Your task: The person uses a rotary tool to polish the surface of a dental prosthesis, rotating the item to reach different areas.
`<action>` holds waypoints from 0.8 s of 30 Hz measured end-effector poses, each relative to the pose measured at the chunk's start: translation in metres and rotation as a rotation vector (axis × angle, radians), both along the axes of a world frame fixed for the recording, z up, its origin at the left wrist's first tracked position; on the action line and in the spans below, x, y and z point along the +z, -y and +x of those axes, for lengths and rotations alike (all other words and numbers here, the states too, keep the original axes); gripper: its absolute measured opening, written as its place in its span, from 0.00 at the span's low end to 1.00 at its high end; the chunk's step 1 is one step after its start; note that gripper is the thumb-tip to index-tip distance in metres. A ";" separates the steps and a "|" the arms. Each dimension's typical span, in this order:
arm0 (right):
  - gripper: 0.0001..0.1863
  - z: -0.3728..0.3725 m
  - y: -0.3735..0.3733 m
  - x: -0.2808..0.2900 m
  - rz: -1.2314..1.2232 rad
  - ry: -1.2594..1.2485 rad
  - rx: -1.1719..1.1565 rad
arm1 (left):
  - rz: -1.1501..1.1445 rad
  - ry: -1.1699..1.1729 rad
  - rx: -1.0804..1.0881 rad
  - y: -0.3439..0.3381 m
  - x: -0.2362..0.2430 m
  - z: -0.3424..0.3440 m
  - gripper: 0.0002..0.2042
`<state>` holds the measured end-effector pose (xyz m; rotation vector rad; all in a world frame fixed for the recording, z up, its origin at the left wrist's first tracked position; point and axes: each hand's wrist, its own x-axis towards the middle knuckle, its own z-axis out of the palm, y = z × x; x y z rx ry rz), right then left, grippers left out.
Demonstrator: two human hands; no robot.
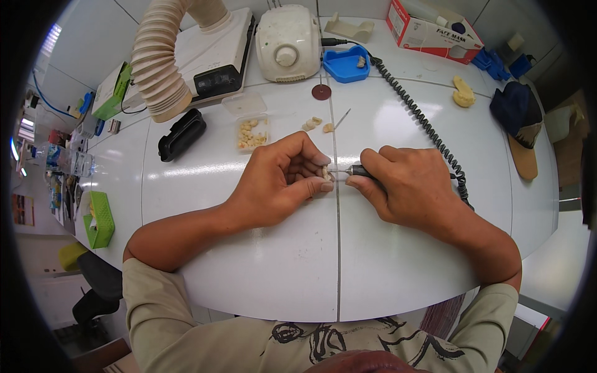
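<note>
My left hand pinches a small cream-coloured piece between thumb and fingers at the centre. My right hand is closed round a dark rotary handpiece, whose thin bit points left at that piece; whether the two touch I cannot tell. The coiled black cord runs from the handpiece up to a white control box. Just beyond my hands lie a few pale pieces and a thin metal bit. A clear box of several small pale pieces stands beyond my left hand.
A black case, suction hose, blue tray and brown disc stand at the back of the white desk. A mask box, yellow cast and cap are rightward, a green basket leftward.
</note>
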<state>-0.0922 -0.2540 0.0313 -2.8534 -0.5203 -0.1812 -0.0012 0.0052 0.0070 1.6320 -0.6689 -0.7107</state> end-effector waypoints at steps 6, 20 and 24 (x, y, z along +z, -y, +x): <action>0.21 -0.001 -0.001 0.002 -0.006 0.004 -0.014 | -0.002 0.028 0.010 0.001 -0.001 0.000 0.12; 0.20 -0.002 -0.003 -0.001 -0.009 0.043 -0.010 | -0.018 0.055 0.017 0.001 -0.002 -0.001 0.13; 0.20 -0.002 -0.004 -0.001 -0.026 0.021 -0.035 | 0.020 0.065 0.024 0.002 0.000 -0.002 0.13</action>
